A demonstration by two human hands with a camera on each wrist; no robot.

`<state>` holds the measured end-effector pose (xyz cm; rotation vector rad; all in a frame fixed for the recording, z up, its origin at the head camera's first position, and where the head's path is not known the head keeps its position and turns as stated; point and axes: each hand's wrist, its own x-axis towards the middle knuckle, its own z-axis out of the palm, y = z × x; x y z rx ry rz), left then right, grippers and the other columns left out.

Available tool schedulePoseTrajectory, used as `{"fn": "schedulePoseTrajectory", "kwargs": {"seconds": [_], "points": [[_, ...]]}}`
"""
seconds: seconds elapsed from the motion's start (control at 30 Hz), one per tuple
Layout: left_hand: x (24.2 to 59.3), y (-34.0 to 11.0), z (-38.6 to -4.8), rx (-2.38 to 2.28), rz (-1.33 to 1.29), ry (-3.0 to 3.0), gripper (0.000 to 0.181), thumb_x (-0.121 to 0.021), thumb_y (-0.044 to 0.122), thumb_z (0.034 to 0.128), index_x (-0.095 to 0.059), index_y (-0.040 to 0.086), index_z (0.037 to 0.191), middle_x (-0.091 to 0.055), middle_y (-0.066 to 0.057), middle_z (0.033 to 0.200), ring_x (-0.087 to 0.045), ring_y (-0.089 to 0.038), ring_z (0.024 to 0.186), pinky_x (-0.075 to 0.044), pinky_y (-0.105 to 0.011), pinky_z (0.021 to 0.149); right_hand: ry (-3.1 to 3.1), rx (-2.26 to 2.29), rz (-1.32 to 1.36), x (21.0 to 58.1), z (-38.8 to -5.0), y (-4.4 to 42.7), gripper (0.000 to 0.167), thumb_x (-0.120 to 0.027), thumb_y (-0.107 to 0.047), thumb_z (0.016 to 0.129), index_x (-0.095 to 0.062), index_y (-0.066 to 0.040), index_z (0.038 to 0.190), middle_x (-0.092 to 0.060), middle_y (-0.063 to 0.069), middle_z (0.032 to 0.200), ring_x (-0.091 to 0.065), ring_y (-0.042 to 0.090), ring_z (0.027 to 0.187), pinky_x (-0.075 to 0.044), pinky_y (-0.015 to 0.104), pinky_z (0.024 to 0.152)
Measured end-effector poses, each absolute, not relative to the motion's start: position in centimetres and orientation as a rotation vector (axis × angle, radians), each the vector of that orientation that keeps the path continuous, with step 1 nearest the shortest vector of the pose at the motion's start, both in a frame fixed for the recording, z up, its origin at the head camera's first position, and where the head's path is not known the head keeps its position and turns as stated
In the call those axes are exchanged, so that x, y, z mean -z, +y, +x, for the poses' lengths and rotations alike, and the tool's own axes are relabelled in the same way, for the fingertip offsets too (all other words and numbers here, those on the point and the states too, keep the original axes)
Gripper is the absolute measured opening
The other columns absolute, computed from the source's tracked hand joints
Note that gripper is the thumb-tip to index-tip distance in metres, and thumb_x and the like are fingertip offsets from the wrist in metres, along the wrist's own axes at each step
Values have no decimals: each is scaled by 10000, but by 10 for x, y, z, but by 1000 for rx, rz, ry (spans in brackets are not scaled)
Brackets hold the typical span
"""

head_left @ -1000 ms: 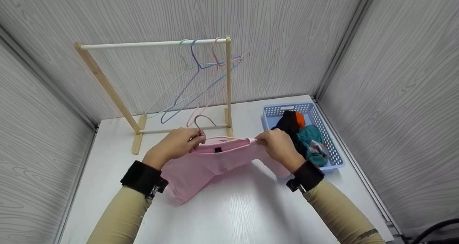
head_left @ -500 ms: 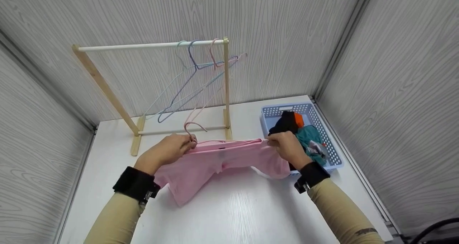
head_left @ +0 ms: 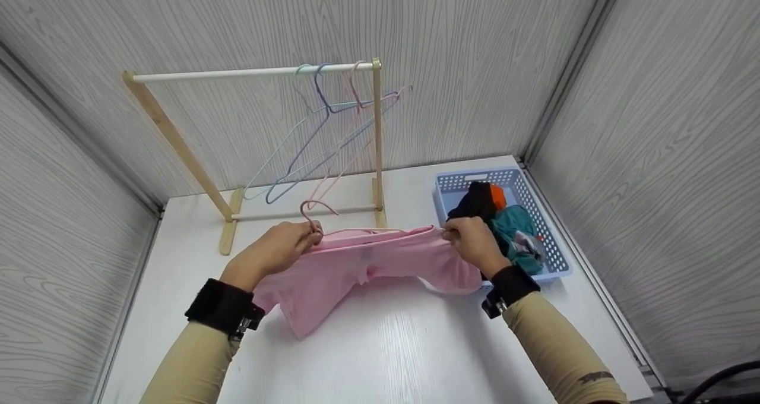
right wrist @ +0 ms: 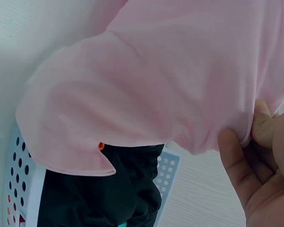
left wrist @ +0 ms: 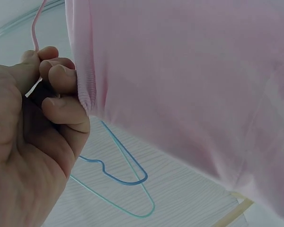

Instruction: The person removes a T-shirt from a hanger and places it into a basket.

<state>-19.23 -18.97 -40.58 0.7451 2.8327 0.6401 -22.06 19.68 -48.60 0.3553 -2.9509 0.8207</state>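
A pair of pink shorts (head_left: 380,261), by its two leg-like parts, is held stretched sideways above the table. My left hand (head_left: 279,249) pinches a pink hanger (left wrist: 34,29) just below its hook, and its curled fingers touch the ribbed waistband (left wrist: 86,80). The hanger's hook (head_left: 303,208) points up, while most of its body is hidden inside the shorts. At the other end of the waistband, my right hand (head_left: 475,243) pinches the cloth between thumb and fingers. One leg hangs over the basket's near edge in the right wrist view.
Behind the shorts stands a wooden rack (head_left: 378,136) with a white rail (head_left: 225,74). A green, a blue (head_left: 321,89) and a pink hanger (head_left: 352,86) hang near its right end. On the right, a blue basket (head_left: 552,249) holds black, orange and teal clothes (head_left: 513,226).
My hands have moved apart, the left going left and the right going right. The waistband is pulled straighter and its dark label is hidden. The hanger's hook has shifted left and slightly down.
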Motion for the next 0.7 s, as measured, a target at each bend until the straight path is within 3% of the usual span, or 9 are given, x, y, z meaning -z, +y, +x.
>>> {"fn": "schedulePoseTrajectory", "kwargs": {"seconds": [0.13, 0.23, 0.37, 0.47, 0.7], "points": [[408, -191, -193, -631, 703, 2866, 241, -440, 247, 1039, -612, 79, 1022, -658, -114, 904, -643, -318, 919, -501, -523, 885, -2980, -864, 411, 489, -216, 188, 229, -610, -125, 960, -692, -118, 1174, -727, 71, 1080, -659, 219, 898, -559, 418, 917], [410, -192, -193, -650, 675, 2897, 229, -437, 256, 1039, -596, 99, 991, -620, -73, 837, -613, -283, 847, -496, -498, 829, -2945, -928, 532, 489, -213, 182, 283, -563, -165, 988, -643, -125, 1257, -699, 77, 1181, -660, 236, 1012, -529, 426, 973], [411, -198, -192, -690, 650, 2889, 244, -436, 273, 1042, -586, 105, 948, -569, -40, 788, -546, -239, 787, -469, -470, 783, -2884, -975, 614, 485, -215, 180, 237, -568, -206, 981, -700, -93, 1144, -719, 74, 1070, -641, 219, 923, -556, 393, 916], [410, -204, -190, -726, 645, 2849, 263, -423, 251, 1047, -601, 79, 959, -620, -73, 859, -578, -253, 849, -478, -498, 842, -2841, -970, 598, 484, -219, 187, 194, -603, -181, 962, -740, -83, 1060, -737, 70, 987, -635, 200, 837, -578, 376, 850], [416, -206, -189, -795, 686, 2795, 288, -417, 232, 1050, -627, 47, 981, -609, -65, 889, -550, -217, 876, -475, -453, 881, -2765, -1009, 496, 497, -222, 203, 154, -634, -109, 942, -763, -89, 1024, -747, 84, 992, -652, 204, 806, -587, 390, 808]]}}
